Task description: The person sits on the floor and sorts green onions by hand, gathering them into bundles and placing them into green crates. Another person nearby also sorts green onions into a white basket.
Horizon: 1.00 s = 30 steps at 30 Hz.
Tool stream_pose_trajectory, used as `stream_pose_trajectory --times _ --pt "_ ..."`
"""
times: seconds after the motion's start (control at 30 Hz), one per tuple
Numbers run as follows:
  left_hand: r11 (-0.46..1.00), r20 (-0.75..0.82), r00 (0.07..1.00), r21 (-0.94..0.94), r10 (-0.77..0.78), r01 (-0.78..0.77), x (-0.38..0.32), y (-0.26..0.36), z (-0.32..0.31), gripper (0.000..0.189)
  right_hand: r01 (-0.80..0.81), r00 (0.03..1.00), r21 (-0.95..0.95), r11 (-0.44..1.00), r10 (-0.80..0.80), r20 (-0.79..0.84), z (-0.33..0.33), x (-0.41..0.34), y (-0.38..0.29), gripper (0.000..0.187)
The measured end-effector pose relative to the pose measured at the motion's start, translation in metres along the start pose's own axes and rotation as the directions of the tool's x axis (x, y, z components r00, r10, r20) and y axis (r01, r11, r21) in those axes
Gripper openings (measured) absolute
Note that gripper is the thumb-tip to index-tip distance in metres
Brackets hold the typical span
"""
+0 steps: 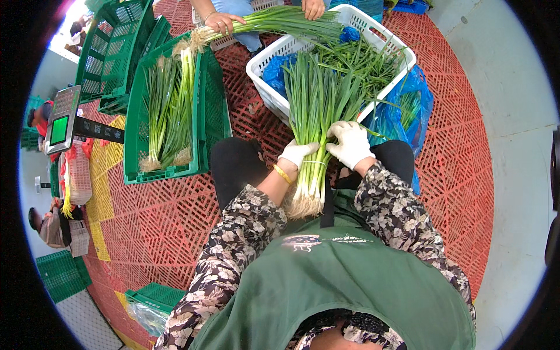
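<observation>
Between my knees a bundle of allium greens [321,105], like green garlic or spring onions, stands tilted with its pale roots towards me. A thin white band [314,162] circles its stalks. My left hand [299,152], in a white glove, grips the bundle from the left, just above the band. On the right side my right hand [350,142], also gloved, has its fingers bent against the stalks and leaves. The leaf tips reach over the near rim of a white plastic basket [273,103], which holds loose green leaves [372,65] and a blue plastic bag [275,75].
A green crate [203,118] at the left holds bundled greens [168,113]. Across from me, another person's hands [221,22] hold a long bundle [271,22] over it. A scale display [60,128] stands beside the crate. Red plastic grating [157,218] covers the floor.
</observation>
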<state>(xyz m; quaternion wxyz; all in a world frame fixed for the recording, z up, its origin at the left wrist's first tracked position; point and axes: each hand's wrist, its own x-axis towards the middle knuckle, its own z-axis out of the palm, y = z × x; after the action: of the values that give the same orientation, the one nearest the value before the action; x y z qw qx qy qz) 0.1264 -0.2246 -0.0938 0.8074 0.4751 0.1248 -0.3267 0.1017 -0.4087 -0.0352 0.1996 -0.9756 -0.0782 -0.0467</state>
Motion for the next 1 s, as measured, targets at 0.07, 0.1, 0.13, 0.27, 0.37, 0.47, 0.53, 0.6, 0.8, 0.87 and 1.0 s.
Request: stream_pose_trajectory --times 0.07,0.1,0.13,0.27,0.37,0.47,0.53,0.6,0.8,0.87,1.0 --pt "1.0 -0.042 0.999 -0.001 -0.008 0.008 0.002 -0.001 0.0 0.035 0.077 0.989 -0.069 0.995 -0.067 0.131 -0.008 0.008 0.005 0.019" --pt "1.0 -0.043 0.999 -0.025 -0.017 0.016 0.002 -0.001 0.0 0.036 0.141 0.981 -0.103 0.985 -0.125 0.148 -0.011 0.01 0.006 0.018" --pt "0.999 -0.045 0.999 -0.05 -0.025 0.022 0.003 -0.001 0.0 0.036 0.138 0.979 -0.079 0.987 -0.124 0.16 -0.012 0.013 0.006 0.017" --pt "0.997 -0.058 0.998 -0.077 -0.03 0.026 0.002 0.0 0.0 0.038 0.202 0.971 -0.1 0.974 -0.186 0.149 -0.017 0.014 -0.006 0.013" --pt "0.998 -0.077 0.997 -0.053 -0.025 0.021 0.0 0.001 0.0 0.036 0.32 0.933 -0.165 0.933 -0.28 0.227 -0.029 0.007 -0.021 0.008" --pt "0.997 -0.074 0.997 -0.065 -0.036 0.032 -0.001 0.002 0.001 0.035 0.522 0.832 0.001 0.853 -0.51 0.218 -0.046 -0.007 -0.034 0.007" --pt "0.999 -0.069 0.997 -0.032 -0.04 0.038 -0.001 0.001 0.004 0.036 0.486 0.837 -0.034 0.873 -0.454 0.306 -0.054 -0.007 -0.038 0.009" --pt "0.999 -0.049 0.998 0.008 -0.032 0.033 -0.003 0.002 0.006 0.037 0.446 0.846 -0.025 0.895 -0.412 0.338 -0.055 -0.004 -0.043 0.01" --pt "0.998 0.005 0.998 0.008 -0.066 0.066 -0.013 0.017 0.009 0.039 0.434 0.823 -0.031 0.901 -0.382 0.419 -0.057 0.0 -0.05 0.012" --pt "0.999 0.035 0.998 -0.012 -0.049 0.049 -0.015 0.018 0.01 0.04 0.421 0.802 0.016 0.907 -0.38 0.461 -0.065 0.001 -0.045 0.012" --pt "0.994 0.086 0.993 -0.075 -0.078 0.085 -0.014 0.015 0.012 0.045 0.495 0.763 -0.005 0.869 -0.432 0.481 -0.069 0.008 -0.046 0.01"
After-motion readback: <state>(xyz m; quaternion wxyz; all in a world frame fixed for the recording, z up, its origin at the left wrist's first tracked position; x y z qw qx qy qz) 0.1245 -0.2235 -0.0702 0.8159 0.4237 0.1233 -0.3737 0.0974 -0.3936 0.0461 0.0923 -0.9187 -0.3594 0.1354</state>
